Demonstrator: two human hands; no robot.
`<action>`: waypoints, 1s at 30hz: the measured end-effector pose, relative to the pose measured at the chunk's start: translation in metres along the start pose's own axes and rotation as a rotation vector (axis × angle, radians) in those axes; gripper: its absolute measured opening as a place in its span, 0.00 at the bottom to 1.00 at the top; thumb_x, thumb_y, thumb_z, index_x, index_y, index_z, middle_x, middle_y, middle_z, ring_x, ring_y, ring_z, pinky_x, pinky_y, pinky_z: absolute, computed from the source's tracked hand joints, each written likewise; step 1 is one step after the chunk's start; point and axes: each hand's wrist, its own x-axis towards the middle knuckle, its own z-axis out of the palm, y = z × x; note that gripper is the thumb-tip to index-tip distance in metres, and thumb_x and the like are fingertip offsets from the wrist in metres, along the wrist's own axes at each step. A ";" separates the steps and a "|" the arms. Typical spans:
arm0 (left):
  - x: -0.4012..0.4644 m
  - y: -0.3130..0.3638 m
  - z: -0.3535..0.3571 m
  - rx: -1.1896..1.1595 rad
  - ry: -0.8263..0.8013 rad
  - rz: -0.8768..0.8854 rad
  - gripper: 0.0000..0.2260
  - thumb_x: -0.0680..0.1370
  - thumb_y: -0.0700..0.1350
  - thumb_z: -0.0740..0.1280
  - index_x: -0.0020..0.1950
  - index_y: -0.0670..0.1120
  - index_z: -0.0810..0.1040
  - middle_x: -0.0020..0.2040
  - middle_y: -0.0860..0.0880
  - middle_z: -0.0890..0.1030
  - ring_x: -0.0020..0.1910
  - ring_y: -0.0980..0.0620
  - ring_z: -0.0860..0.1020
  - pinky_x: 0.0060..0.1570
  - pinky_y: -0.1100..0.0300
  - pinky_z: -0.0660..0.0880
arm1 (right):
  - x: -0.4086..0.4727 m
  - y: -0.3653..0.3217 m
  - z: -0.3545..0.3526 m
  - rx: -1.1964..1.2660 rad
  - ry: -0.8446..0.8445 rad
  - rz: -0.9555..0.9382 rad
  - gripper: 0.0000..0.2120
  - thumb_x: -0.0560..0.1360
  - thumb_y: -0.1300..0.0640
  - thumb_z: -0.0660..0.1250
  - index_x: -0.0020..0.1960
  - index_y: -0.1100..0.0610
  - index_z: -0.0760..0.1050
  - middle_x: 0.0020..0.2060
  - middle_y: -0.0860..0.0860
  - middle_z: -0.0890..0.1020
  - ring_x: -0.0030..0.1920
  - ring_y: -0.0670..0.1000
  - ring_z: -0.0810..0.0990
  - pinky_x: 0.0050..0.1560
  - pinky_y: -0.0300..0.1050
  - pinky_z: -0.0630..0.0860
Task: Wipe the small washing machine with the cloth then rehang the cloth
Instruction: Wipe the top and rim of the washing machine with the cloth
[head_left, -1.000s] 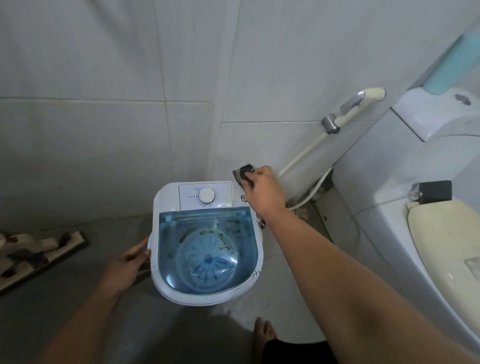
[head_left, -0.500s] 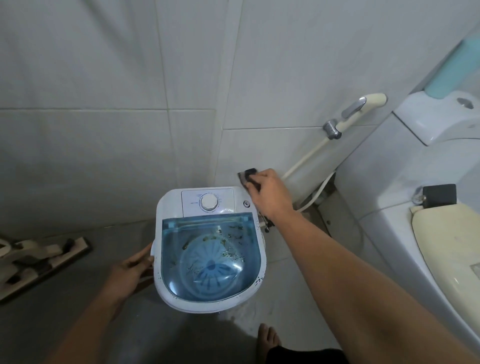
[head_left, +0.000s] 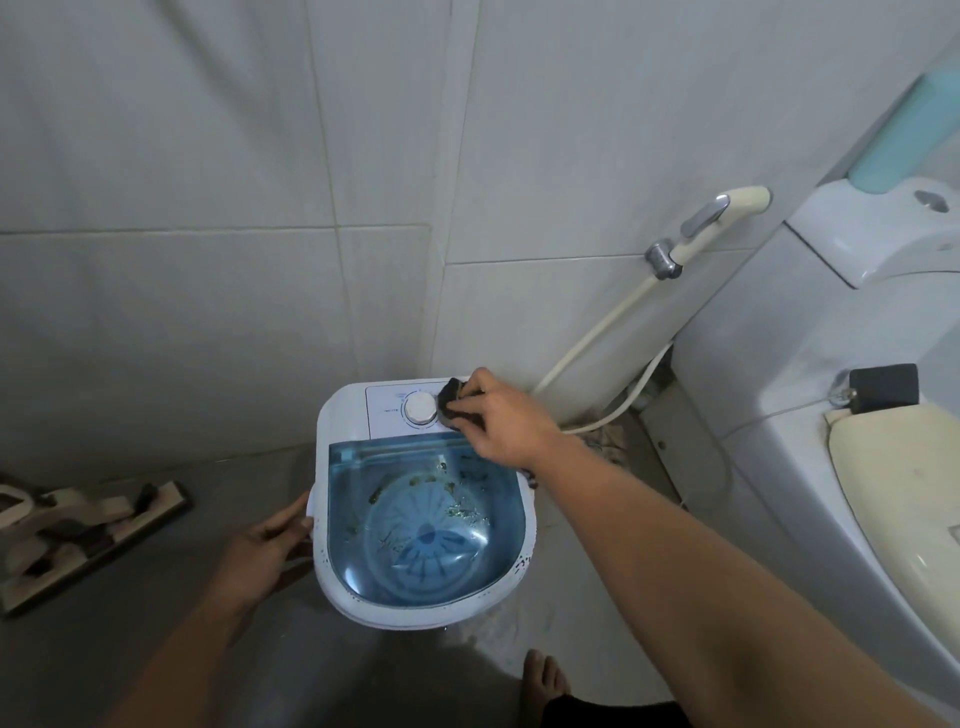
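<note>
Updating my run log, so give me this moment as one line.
step: wiping | right hand: grips cloth beside dial | left hand: holds washing machine side

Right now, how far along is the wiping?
Nothing looks finished yet. In hand: the right hand holds the cloth on the panel beside the dial; the left hand holds the washer at its side. Left: the specked front rim, the lid, then rehanging the cloth.

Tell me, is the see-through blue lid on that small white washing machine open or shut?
Shut: the translucent blue plastic lid lies flat on the small white washing machine, whose ribbed disc shows through it.
</note>
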 end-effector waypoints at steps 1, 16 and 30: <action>-0.001 0.001 0.001 0.005 -0.005 0.002 0.16 0.80 0.42 0.65 0.65 0.57 0.78 0.54 0.45 0.86 0.54 0.45 0.82 0.59 0.48 0.76 | 0.010 0.005 -0.011 0.022 -0.042 0.042 0.16 0.79 0.48 0.66 0.64 0.48 0.81 0.59 0.49 0.76 0.54 0.55 0.81 0.54 0.53 0.80; 0.000 0.000 -0.002 0.000 -0.013 -0.005 0.16 0.79 0.44 0.67 0.66 0.56 0.78 0.53 0.48 0.86 0.54 0.47 0.84 0.57 0.51 0.78 | -0.022 -0.011 0.012 0.033 -0.058 0.011 0.15 0.79 0.49 0.66 0.63 0.49 0.81 0.56 0.51 0.75 0.55 0.56 0.78 0.51 0.54 0.79; -0.004 0.005 0.005 0.018 0.006 -0.004 0.15 0.80 0.41 0.66 0.63 0.57 0.78 0.50 0.48 0.87 0.54 0.45 0.83 0.53 0.53 0.77 | -0.017 0.002 0.002 0.021 -0.109 -0.028 0.16 0.80 0.47 0.65 0.66 0.49 0.79 0.56 0.50 0.75 0.53 0.54 0.79 0.52 0.53 0.79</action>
